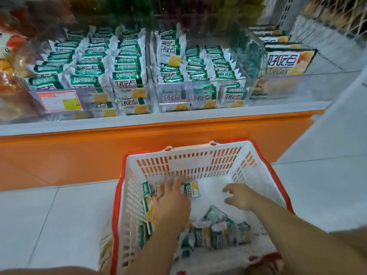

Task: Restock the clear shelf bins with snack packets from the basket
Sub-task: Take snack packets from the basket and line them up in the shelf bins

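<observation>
A white basket with a red rim [119, 195] stands on the floor below me. Green, white and yellow snack packets [216, 233] lie loose on its bottom. My left hand [170, 203] reaches down into the basket's far left part, fingers spread over packets, beside one packet [191, 189] at its fingertips. My right hand [238, 196] hovers over the bare right part of the basket, fingers apart and holding nothing. On the shelf above, clear bins [200, 90] hold rows of the same packets [127, 62].
The shelf has a white ledge and an orange front panel [139, 143]. A price label [60, 101] sticks on the left bin. Boxed snacks [288, 60] fill the right bin. Orange-wrapped goods [8, 72] lie at far left. White floor tiles surround the basket.
</observation>
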